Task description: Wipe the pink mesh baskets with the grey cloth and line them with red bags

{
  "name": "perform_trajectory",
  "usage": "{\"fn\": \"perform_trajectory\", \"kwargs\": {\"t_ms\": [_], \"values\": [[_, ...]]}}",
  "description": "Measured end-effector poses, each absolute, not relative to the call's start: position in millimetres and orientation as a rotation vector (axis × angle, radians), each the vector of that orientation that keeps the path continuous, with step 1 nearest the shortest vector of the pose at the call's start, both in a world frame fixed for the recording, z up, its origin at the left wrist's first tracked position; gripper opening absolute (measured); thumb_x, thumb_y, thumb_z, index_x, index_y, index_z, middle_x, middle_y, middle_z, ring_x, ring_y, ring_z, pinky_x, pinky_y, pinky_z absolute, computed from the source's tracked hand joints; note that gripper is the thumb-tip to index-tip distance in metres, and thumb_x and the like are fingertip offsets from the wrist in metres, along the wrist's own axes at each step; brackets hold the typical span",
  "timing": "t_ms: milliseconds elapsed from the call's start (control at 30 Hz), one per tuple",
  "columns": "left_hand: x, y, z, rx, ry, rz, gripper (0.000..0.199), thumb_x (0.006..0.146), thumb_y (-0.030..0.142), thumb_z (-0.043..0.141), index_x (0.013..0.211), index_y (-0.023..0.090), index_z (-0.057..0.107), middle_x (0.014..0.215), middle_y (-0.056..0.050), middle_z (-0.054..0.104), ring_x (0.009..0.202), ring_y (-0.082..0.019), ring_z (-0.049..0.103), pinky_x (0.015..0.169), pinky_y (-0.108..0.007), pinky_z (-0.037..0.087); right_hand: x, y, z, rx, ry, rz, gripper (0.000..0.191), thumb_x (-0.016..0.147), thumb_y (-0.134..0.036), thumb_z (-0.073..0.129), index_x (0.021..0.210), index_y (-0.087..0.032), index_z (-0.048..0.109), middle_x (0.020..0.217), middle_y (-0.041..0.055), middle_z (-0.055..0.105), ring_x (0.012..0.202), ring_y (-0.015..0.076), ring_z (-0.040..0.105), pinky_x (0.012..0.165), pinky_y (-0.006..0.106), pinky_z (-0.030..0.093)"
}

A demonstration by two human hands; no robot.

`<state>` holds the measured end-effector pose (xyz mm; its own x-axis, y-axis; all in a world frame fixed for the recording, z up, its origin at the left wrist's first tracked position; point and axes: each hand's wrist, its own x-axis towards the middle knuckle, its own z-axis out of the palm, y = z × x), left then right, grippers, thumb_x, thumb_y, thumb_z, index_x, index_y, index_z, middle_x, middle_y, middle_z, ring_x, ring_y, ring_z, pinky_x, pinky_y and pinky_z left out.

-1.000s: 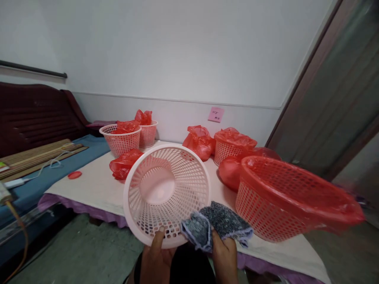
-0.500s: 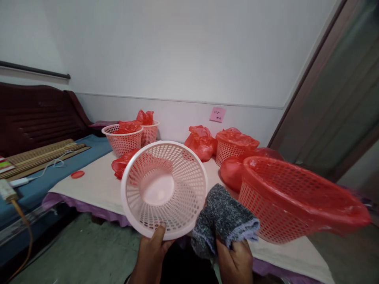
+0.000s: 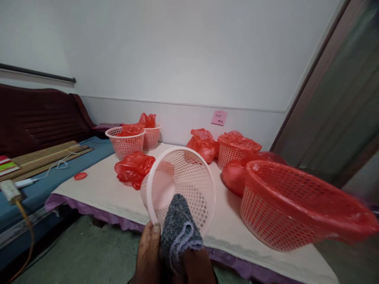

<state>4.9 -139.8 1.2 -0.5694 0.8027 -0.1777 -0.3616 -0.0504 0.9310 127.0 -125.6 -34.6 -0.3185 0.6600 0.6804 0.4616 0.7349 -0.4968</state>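
The basket (image 3: 183, 179) I'm handling is pale pink plastic with a smooth rim, a solid round base and walls pierced by rows of holes. I hold it tipped, its mouth toward me, at the near edge of the white-covered tabletop (image 3: 102, 197), between a crumpled red bag (image 3: 134, 169) and a large red-lined basket (image 3: 272, 215); I can't tell whether it touches the cover. My left hand (image 3: 149, 252) grips the lower left rim. My right hand (image 3: 197, 264) is at the speckled grey cloth (image 3: 177, 225), its fingers hidden, so I can't tell how tightly they close. Half a second ago the mouth faced me more squarely and the cloth was right of the rim; now it's across the opening.
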Motion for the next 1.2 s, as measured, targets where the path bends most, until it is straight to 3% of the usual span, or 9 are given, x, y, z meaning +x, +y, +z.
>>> {"fn": "perform_trajectory", "kwargs": {"t_ms": [100,233,433,533,633,800,1033,1200], "values": [[5.0,-142.4,0.6,0.483,1.421,1.780,0.053,0.073,0.060,0.061,0.106,0.020,0.065,0.109,-0.008,0.070,0.106,-0.028,0.061,0.083,-0.033,0.051,119.3,-124.2,-19.1,-0.788,-1.927,0.344,0.027,0.074,-0.025,0.048,0.094,-0.026,0.066,0.101,0.0085,0.065,0.091,0.0251,0.061,0.079,0.035,0.050],[8.8,-142.5,11.2,0.516,1.254,1.827,0.050,0.071,0.050,0.065,0.112,0.020,0.063,0.105,-0.007,0.073,0.107,-0.029,0.062,0.084,-0.032,0.052,102.4,-118.8,-9.2,-0.714,-1.799,0.535,0.028,0.079,-0.035,0.048,0.097,-0.024,0.066,0.113,0.0101,0.063,0.100,0.0259,0.060,0.084,0.036,0.050],[15.7,-143.4,13.7,0.473,1.278,1.907,0.043,0.076,0.056,0.058,0.101,0.023,0.068,0.105,-0.005,0.072,0.111,-0.026,0.059,0.089,-0.027,0.050,92.2,-101.7,12.6,-0.735,-1.658,0.650,0.036,0.081,-0.018,0.044,0.113,-0.023,0.060,0.091,0.0046,0.068,0.087,0.0195,0.065,0.079,0.029,0.052],[16.7,-141.9,2.2,0.475,1.278,1.864,0.054,0.068,0.061,0.066,0.103,0.020,0.063,0.094,-0.006,0.074,0.097,-0.025,0.064,0.076,-0.026,0.052,97.3,-87.5,29.1,-0.766,-1.651,0.581,0.040,0.076,-0.013,0.047,0.112,-0.022,0.062,0.104,0.0067,0.065,0.100,0.0216,0.060,0.090,0.033,0.047],[17.4,-139.3,-9.2,0.520,1.225,1.868,0.060,0.059,0.053,0.077,0.103,0.020,0.056,0.077,-0.003,0.073,0.068,-0.020,0.065,0.063,-0.027,0.050,100.1,-68.2,43.2,-0.808,-1.530,0.626,0.050,0.077,-0.013,0.045,0.125,-0.019,0.054,0.123,0.0094,0.057,0.111,0.0218,0.054,0.099,0.036,0.039],[16.5,-138.3,-21.2,0.563,1.174,1.853,0.066,0.057,0.049,0.081,0.107,0.020,0.048,0.054,0.006,0.061,0.049,-0.011,0.052,0.055,-0.022,0.042,109.8,-36.8,48.4,-0.895,-1.193,0.749,0.049,0.081,-0.027,0.049,0.129,-0.016,0.052,0.112,0.0080,0.064,0.099,0.0214,0.058,0.090,0.034,0.042],[21.4,-142.5,-27.3,0.530,1.186,1.863,0.066,0.057,0.049,0.080,0.107,0.020,0.048,0.058,0.003,0.065,0.050,-0.014,0.057,0.055,-0.024,0.045,142.1,-7.8,12.7,-1.011,-0.891,0.733,0.047,0.073,-0.028,0.055,0.119,-0.019,0.059,0.105,0.0047,0.066,0.097,0.0218,0.058,0.088,0.035,0.041],[26.7,-144.0,-23.3,0.442,1.208,1.896,0.057,0.053,0.046,0.081,0.099,0.020,0.058,0.073,-0.005,0.073,0.071,-0.024,0.068,0.066,-0.032,0.052,136.7,-10.2,18.7,-0.941,-0.890,0.853,0.047,0.070,-0.024,0.055,0.117,-0.019,0.058,0.104,0.0043,0.066,0.090,0.0199,0.059,0.084,0.033,0.044]]}}
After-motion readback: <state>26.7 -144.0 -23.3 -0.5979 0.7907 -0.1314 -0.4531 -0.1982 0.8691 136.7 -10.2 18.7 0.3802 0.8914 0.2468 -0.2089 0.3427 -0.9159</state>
